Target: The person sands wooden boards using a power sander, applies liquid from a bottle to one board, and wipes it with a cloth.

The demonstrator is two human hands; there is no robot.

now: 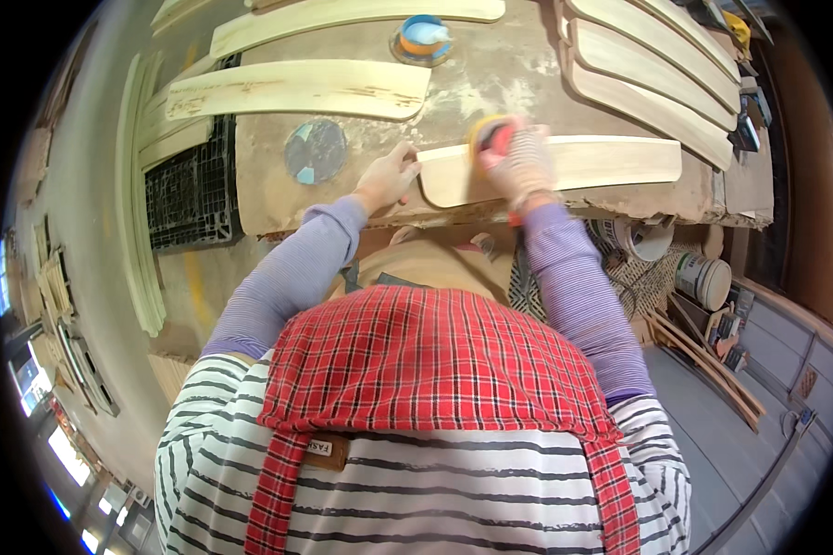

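Note:
A pale wooden board (611, 161) with rounded corners lies along the near edge of the workbench (491, 92). Its left end is held by my left hand (387, 176), with bent fingers against the end and upper corner. My right hand (522, 165), smeared by motion, is closed on a round yellow-and-red sander (493, 141). The sander sits over the board left of its middle, and the hand hides part of both. Left of my left hand, a grey round disc (316, 151) with light blue patches lies on the bench.
A second board (296, 88) with brown marks lies at the left, another (352, 15) beyond it. An orange-and-blue tub (423, 39) with white contents stands at the back. Several boards (652, 79) overlap at the right. A black crate (192, 194) and long strips (137, 194) are left; buckets (703, 280) stand below right.

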